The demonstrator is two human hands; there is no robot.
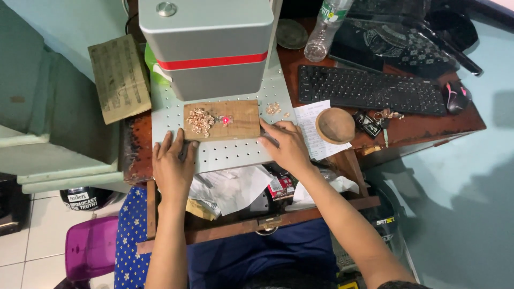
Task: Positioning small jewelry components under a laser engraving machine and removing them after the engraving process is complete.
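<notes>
At frame centre, the wooden block (221, 120) lies on the perforated plate (230, 152). The left hand (172, 165) and the right hand (285, 144), fingers loosely spread, touch its lower corners, gripping nothing.

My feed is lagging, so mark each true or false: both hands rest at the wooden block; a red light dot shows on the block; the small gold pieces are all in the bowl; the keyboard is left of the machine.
1. True: left hand and right hand touch the wooden block.
2. True: red dot.
3. False: gold pieces lie on the block; wooden bowl looks empty.
4. False: keyboard lies right of the grey machine.
</notes>
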